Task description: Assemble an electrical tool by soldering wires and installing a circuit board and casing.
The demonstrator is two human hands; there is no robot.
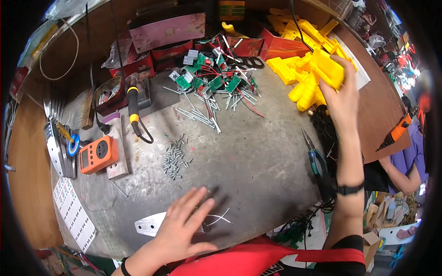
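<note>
My right hand [343, 94] reaches to the far right, its thumb and fingers closed round a yellow plastic casing [329, 69]. It is over a heap of similar yellow plastic parts [282, 70]. Near the front edge, my left hand [182, 227] is spread open above the bench, holding nothing. Partly beneath it lies a flat silver metal plate [145, 224] with holes in one end. Two thin white wires [220, 216] stick out past its fingers on the other side.
Green circuit boards [214, 83] with wires and metal pins lie at the back, screws [175, 158] mid-bench. Pliers [314, 154] rest right; a soldering iron [132, 103] and orange socket meter [99, 154] stand left. Another person's arm [403, 177] shows at far right.
</note>
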